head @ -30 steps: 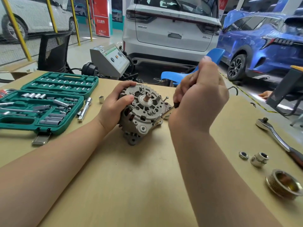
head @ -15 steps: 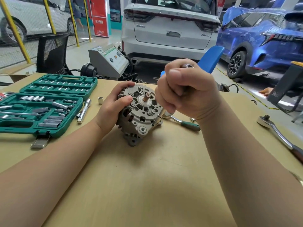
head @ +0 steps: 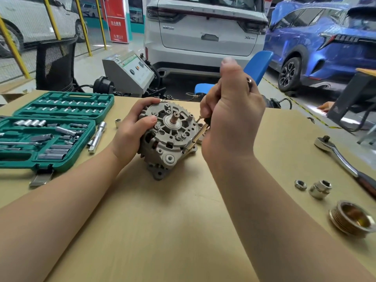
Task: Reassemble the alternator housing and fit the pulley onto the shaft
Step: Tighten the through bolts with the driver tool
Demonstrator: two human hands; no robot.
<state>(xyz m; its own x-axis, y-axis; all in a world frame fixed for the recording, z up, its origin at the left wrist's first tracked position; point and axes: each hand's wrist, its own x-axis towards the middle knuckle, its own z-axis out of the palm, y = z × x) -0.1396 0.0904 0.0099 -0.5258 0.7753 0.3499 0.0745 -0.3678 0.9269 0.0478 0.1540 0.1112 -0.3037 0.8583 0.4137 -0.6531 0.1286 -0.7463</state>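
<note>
Head view puts the alternator at the centre of the frame, tilted on the tan table with its shaft pointing up toward you. Your left hand grips the housing's left side, fingers curled over the top rim and thumb pressed on the face. Your right hand is just right of the housing, fingers wrapped round the handle of a driver whose brass-coloured shank slants down and left to the housing's lower right edge; the tip seems to sit on a bolt there, though it is too small to be sure. The pulley lies by itself at the lower right of the frame, well apart from the shaft. Just above it sit a socket and a nut, side by side, and a ratchet wrench runs along the right edge. At the left of the frame the green socket set case lies open, with an extension bar and a small loose socket between it and your left hand. Beyond the table, at the top of the frame, stand a white car and a blue car.
</note>
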